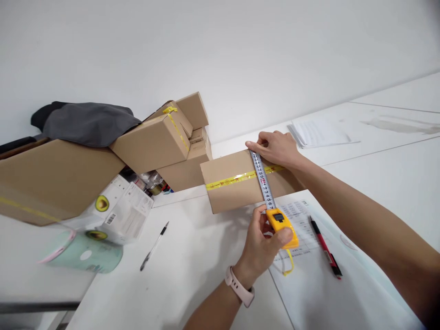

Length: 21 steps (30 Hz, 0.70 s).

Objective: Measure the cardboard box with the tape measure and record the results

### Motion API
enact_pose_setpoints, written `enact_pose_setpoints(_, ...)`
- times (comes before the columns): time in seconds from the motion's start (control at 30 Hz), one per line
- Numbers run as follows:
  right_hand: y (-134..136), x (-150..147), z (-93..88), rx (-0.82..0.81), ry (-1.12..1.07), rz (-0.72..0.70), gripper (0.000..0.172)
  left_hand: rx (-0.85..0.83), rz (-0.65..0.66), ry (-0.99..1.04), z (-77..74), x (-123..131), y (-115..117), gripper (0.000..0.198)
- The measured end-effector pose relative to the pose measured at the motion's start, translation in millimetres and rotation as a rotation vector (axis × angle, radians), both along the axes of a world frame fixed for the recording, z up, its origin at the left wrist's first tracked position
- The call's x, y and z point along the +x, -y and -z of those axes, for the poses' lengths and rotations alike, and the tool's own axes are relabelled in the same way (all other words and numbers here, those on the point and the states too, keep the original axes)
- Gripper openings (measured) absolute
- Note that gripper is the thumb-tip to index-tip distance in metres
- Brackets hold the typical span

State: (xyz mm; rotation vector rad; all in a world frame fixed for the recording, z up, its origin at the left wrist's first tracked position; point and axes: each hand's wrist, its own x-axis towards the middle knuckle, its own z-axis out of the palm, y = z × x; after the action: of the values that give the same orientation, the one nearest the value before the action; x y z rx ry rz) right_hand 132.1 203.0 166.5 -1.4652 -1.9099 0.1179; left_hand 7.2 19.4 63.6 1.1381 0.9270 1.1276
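Note:
A cardboard box (228, 199) with a strip of yellow printed tape lies on the white table. Across its top runs the metal blade (263, 178) of a tape measure, drawn out of its yellow case (287, 233). My left hand (257, 245), with a pale pink watch on the wrist, is closed around that case just off the box's near edge. At the far edge, my right hand (277, 146) pins the blade's end with the thumb, its other fingers curled over the box's side. A yellow wrist cord (289, 263) hangs from the case.
A printed sheet (302, 284) and a red-black pen (326, 250) lie at the right; another pen (154, 245) lies left. Stacked cardboard boxes (151, 144), a dark cloth (89, 123), an avocado-print carton (120, 211) and a green container (92, 252) crowd the left. Papers (318, 133) rest behind.

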Motion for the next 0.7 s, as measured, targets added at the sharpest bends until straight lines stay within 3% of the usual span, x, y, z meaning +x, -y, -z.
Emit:
enact_pose_setpoints(0.53, 4, 1, -1.9, -0.02, 0.017, -0.002, 0.047, -0.046, -0.035, 0.005, 1.8, 12, 5, 0.069)
enact_pose_setpoints(0.7, 6, 10, -8.1, -0.075, 0.046, -0.066, 0.049, -0.029, -0.042, 0.053, 4.6, 14, 4, 0.06)
